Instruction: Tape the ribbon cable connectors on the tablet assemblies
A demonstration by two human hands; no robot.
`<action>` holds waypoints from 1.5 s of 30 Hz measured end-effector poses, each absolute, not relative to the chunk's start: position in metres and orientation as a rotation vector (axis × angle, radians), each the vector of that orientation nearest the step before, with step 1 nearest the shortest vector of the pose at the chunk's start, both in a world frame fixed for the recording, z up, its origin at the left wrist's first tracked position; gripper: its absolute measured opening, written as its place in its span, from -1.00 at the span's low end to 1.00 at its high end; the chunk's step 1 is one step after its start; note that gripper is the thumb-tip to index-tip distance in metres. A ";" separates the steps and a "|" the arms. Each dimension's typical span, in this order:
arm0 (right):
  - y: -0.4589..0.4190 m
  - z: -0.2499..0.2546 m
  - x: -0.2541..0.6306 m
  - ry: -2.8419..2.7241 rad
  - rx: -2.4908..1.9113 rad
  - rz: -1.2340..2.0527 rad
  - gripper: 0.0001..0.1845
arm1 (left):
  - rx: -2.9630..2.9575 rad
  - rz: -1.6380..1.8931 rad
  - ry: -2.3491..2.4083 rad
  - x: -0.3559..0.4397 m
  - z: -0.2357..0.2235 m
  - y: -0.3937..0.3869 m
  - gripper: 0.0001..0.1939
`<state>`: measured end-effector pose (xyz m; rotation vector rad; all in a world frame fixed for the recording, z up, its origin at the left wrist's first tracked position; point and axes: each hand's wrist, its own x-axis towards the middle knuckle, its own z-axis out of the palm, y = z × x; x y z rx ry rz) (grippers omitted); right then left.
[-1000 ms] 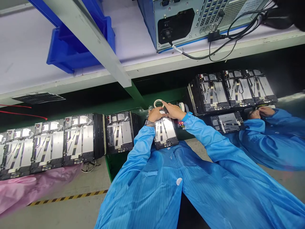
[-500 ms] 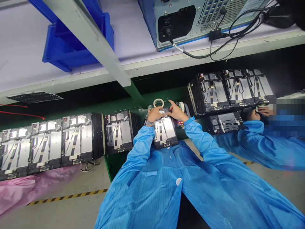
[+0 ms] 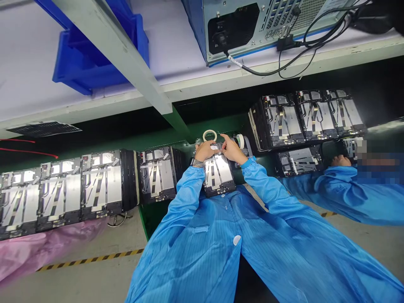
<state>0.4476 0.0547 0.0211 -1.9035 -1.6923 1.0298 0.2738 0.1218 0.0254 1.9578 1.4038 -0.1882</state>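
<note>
A flat tablet-like unit (image 3: 217, 172) with a silver plate and dark strips lies before me, its lower edge against my blue coat. My left hand (image 3: 204, 150) is closed over its upper left end, fingers bent together. Whatever the fingers grip there is hidden. At the upper right end, my right hand (image 3: 232, 150) is closed in a pinch, its index finger raised and bent. A thin object may be between those fingertips, too small to name. A small pale patch (image 3: 214, 147) shows between the hands. Just beyond them lies a tape roll (image 3: 205, 136).
Stacks of similar units (image 3: 102, 185) stand at left, with more stacks (image 3: 284, 120) at right. Another white roll (image 3: 241, 141) is beside my right hand. A co-worker's hand (image 3: 341, 160) is at right. A shelf post (image 3: 126, 50) slants overhead.
My right hand has shifted slightly left, its fingertips closer to my left hand. My left hand stays put. The co-worker's hands at right have moved, and another unit shows there.
</note>
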 end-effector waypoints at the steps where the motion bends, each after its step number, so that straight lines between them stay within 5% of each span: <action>1: 0.055 0.023 0.447 -1.699 -1.911 1.019 -0.13 | 1.956 -0.188 1.407 0.274 0.026 0.122 -0.41; 16: 0.047 0.028 0.448 -1.591 -1.863 1.000 -0.23 | 1.958 -0.196 1.410 0.274 0.028 0.121 -0.45; 45: 0.051 -0.007 0.455 -1.493 -1.917 1.027 0.12 | 1.954 -0.188 1.402 0.273 0.026 0.121 -0.41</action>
